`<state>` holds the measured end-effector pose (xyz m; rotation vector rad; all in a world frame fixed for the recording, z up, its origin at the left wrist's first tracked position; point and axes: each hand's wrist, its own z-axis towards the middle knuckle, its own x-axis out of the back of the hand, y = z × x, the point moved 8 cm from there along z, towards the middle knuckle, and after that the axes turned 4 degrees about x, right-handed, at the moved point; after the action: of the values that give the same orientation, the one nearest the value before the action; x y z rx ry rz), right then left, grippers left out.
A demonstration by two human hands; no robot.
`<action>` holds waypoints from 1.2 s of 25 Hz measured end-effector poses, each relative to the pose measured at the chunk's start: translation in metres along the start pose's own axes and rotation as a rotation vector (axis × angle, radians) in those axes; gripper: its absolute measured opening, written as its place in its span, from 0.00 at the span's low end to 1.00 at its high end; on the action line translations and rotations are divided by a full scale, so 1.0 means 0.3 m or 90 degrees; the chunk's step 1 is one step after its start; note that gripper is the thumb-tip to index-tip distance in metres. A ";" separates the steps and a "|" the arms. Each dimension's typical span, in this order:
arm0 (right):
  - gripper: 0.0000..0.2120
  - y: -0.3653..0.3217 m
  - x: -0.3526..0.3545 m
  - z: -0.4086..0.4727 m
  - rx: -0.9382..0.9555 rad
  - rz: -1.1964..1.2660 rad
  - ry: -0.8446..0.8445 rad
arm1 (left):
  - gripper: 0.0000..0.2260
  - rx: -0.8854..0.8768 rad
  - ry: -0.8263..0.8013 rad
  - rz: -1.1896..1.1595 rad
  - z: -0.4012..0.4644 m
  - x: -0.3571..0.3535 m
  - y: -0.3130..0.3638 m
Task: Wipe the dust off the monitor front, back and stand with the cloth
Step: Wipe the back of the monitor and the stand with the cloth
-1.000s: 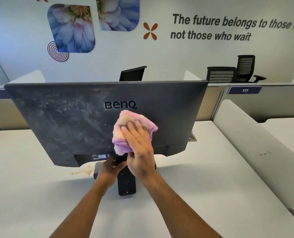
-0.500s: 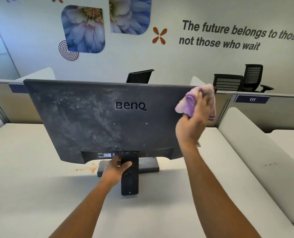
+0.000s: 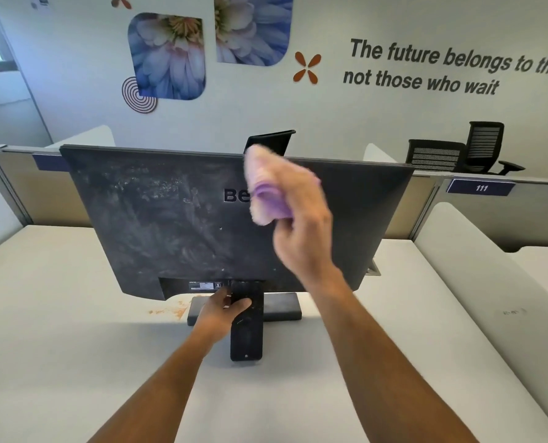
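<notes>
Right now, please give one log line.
right hand: wiping monitor back with cloth | left hand: gripping stand | dust remains left

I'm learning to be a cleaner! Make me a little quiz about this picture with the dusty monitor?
1. True or false: the right hand holds the cloth against the monitor back.
2. What does the left hand grip? A) an office chair B) the stand C) the cloth
3. Fill in: the thickest dust smears show on the back's ____ half.

Key: 1 true; 2 B; 3 left.
</notes>
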<state>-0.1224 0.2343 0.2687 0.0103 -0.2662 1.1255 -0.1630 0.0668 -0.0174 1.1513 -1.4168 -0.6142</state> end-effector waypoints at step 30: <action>0.25 -0.166 -0.246 0.207 -0.035 0.132 -0.162 | 0.16 -0.004 -0.035 -0.032 -0.001 -0.010 -0.004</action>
<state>-0.1203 0.1383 0.3190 0.0793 -0.5350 1.3241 -0.1626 0.0692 -0.0197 1.1752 -1.4351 -0.6906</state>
